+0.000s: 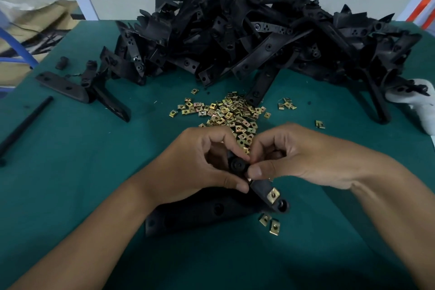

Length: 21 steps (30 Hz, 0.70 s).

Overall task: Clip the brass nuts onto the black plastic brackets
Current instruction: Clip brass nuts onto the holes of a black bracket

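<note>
Black plastic bracket (260, 187) sits low on the green mat, gripped by the left hand (202, 162); the right hand (292, 160) pinches a small brass clip nut (250, 180) at its edge — push squarely until seated.

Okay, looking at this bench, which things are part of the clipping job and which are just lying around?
Part of the job:
held bracket, gripped by left hand and right hand
clipped nut on it
loose nuts
bracket heap

Lying about:
black rod
white cloth
sack
</note>
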Each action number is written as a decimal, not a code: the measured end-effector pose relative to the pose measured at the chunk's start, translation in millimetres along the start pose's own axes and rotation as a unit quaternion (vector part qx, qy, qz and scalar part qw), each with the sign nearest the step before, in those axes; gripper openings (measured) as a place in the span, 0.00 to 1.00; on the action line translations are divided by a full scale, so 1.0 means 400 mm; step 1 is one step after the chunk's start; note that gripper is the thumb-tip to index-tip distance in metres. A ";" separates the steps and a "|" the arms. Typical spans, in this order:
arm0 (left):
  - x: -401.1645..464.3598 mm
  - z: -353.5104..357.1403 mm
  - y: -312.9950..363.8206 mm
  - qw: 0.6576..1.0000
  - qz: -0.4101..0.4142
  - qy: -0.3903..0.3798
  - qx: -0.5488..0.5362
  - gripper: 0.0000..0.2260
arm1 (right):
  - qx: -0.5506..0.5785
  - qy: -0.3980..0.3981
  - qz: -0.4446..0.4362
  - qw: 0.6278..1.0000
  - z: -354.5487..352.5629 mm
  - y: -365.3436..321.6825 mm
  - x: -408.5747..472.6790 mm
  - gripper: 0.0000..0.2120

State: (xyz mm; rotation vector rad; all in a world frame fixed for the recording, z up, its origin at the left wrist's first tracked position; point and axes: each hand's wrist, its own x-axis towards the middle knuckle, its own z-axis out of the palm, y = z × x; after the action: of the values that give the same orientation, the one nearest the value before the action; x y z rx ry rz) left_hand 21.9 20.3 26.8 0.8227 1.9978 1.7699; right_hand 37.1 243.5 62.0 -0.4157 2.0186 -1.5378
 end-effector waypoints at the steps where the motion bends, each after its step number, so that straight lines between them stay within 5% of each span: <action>1: 0.000 0.000 0.000 1.000 0.004 0.018 -0.003 0.14 | -0.011 0.030 -0.002 0.999 0.001 0.000 -0.003 0.04; 7: -0.002 0.026 0.007 0.982 0.003 0.152 -0.113 0.09 | -0.083 0.194 -0.042 0.977 0.029 0.041 -0.063 0.19; 12: 0.008 0.037 0.032 0.935 -0.008 0.205 -0.290 0.07 | -0.156 0.328 -0.156 0.918 0.047 0.028 -0.026 0.10; 16: 0.005 0.036 0.053 0.909 0.016 0.265 -0.322 0.04 | -0.224 0.346 -0.218 0.885 0.042 0.001 0.001 0.07; 21: -0.003 0.038 0.077 0.910 0.031 0.243 -0.335 0.09 | -0.240 0.376 -0.291 0.846 0.063 0.009 0.021 0.06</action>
State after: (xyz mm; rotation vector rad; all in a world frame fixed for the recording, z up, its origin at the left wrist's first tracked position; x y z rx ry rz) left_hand 38.2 33.0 54.3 0.2292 1.4047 2.6557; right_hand 46.0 220.4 51.9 -0.7637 3.1473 -1.6752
